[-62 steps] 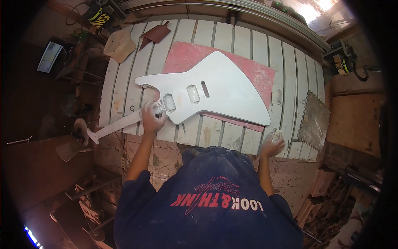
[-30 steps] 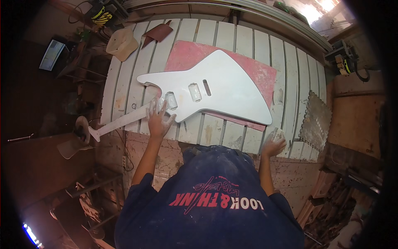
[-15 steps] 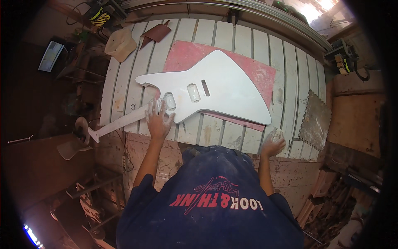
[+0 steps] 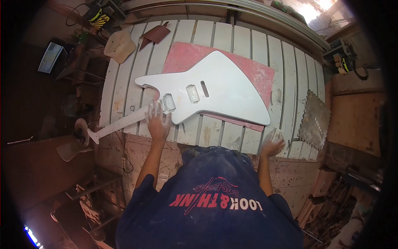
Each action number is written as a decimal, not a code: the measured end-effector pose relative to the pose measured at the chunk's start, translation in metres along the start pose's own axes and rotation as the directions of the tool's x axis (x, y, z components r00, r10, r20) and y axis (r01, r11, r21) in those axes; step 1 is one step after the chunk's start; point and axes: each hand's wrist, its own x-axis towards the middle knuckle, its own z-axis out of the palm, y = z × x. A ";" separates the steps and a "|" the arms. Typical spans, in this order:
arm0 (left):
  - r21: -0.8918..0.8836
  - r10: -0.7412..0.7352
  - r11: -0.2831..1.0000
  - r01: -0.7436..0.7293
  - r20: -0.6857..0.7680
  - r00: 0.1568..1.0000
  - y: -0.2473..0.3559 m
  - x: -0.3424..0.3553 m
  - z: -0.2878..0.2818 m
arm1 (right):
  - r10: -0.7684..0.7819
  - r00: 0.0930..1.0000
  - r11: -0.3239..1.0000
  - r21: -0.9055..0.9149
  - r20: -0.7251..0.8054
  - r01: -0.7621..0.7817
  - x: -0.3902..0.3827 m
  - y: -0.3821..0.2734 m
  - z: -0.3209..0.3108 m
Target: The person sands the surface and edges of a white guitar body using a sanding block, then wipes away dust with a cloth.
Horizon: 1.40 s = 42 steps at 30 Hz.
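glare (image 4: 311,11) whitens the upper right above dim, fisheye-curved sides.

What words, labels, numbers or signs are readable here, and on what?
Shirt: bold red and white lettering, legible, but I won't copy it; thinner script, partly too small.
Screen: too small to read.
Guitar: none visible.

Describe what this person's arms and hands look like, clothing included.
Both the left hand and right hand are ungloved, with whitish dust plain on the left fingers. The forearms are bare, with no watch or bracelet visible. Short navy sleeves belong to a dust-specked navy shirt bearing red and white lettering.
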 end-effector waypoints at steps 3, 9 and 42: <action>0.001 0.002 1.000 -0.002 0.000 1.000 -0.001 -0.001 -0.001 | 0.010 1.000 1.000 0.003 0.003 -0.010 0.000 -0.001 -0.001; -0.012 0.002 1.000 -0.002 -0.015 1.000 0.000 -0.001 0.000 | 0.015 1.000 1.000 0.003 0.018 -0.015 0.000 -0.001 -0.002; 0.069 -0.174 0.984 0.165 0.153 0.973 0.033 0.015 -0.013 | 0.021 1.000 0.999 0.032 0.008 -0.022 0.000 -0.002 -0.002</action>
